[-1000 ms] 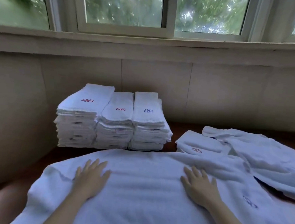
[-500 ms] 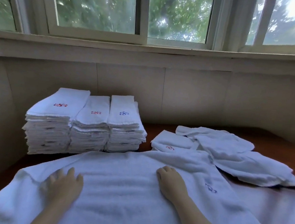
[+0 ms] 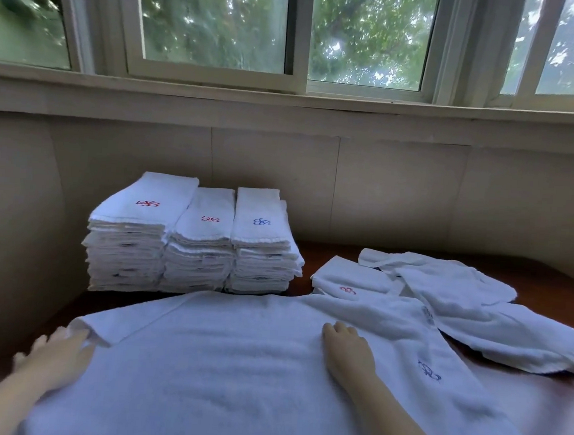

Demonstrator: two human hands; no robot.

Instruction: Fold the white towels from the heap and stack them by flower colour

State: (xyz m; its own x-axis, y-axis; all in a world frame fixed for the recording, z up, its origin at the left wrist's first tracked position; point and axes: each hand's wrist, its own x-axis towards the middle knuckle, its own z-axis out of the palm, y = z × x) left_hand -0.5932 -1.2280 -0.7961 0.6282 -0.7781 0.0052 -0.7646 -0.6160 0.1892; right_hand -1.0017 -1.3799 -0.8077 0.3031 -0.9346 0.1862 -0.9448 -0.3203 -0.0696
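A large white towel [image 3: 232, 367] with a blue flower [image 3: 429, 371] lies spread flat in front of me. My right hand [image 3: 347, 352] presses palm-down on its middle right. My left hand [image 3: 58, 357], blurred, lies at the towel's left edge with its fingers stretched toward the near-left corner. At the back left stand three stacks of folded towels: two topped with red flowers [image 3: 140, 233] [image 3: 204, 245] and one with a blue flower [image 3: 262, 246]. The heap of loose towels [image 3: 461, 299] lies at the right, with a red-flower towel [image 3: 349, 284] at its left end.
The brown wooden table [image 3: 545, 402] shows bare at the right front. A beige wall [image 3: 383, 197] closes the back and left, right behind the stacks. Above the wall runs a window sill [image 3: 287, 114].
My left hand has slid left from the towel's middle to its left edge. My right hand stays pressed on the towel. The view has shifted slightly.
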